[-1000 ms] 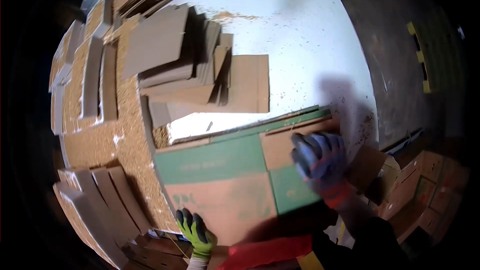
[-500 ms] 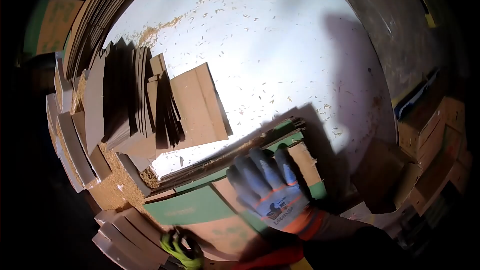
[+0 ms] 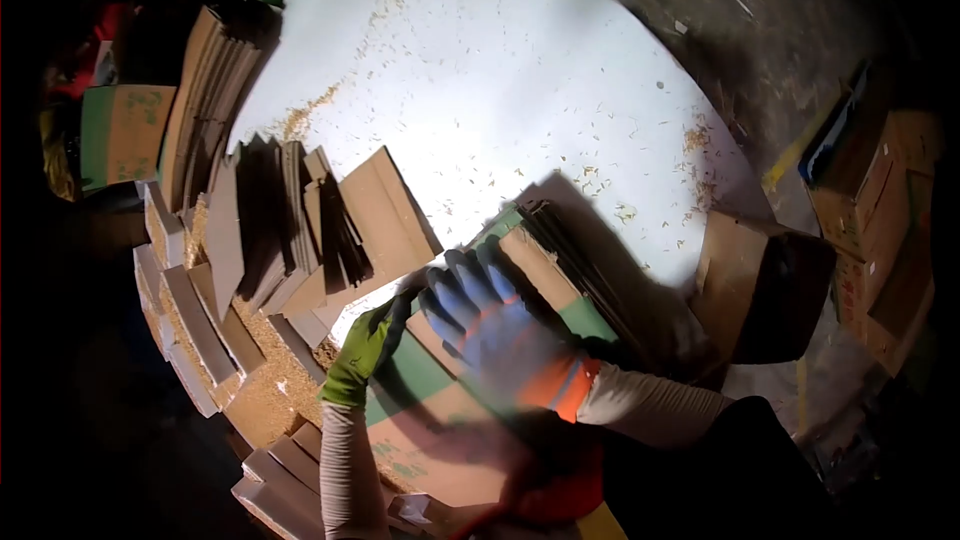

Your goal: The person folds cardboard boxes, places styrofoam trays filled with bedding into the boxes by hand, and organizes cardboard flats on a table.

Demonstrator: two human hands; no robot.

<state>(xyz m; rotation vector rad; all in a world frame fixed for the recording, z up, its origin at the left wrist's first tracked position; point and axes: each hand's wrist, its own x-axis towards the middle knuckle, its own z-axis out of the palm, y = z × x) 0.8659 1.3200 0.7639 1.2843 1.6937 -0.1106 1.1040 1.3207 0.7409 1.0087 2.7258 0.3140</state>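
Note:
A stack of flattened cardboard (image 3: pixel 440 440), brown with green bands, lies in front of me, its edges partly uneven at the right. My right hand (image 3: pixel 505 340), in a blue and orange glove, lies over the top sheet with fingers stretched out; it is slightly blurred. At the stack's far left edge is my left hand (image 3: pixel 368 350) in a yellow-green glove with dark fingertips. Its fingers reach out along that edge, close to the right hand's fingertips, and their undersides are hidden.
Upright cardboard pieces (image 3: pixel 290 230) stand left on the white table (image 3: pixel 480 90), which is strewn with brown bits. Behind them rises another cardboard stack (image 3: pixel 210 100). An open-topped box of shreds (image 3: pixel 265 380) sits at the lower left. Cardboard boxes (image 3: pixel 760 290) stand at the right.
My left hand has moved up from the near side of the cardboard to its far left edge. My right hand has shifted left and slightly up. The stack has turned, and the view has shifted.

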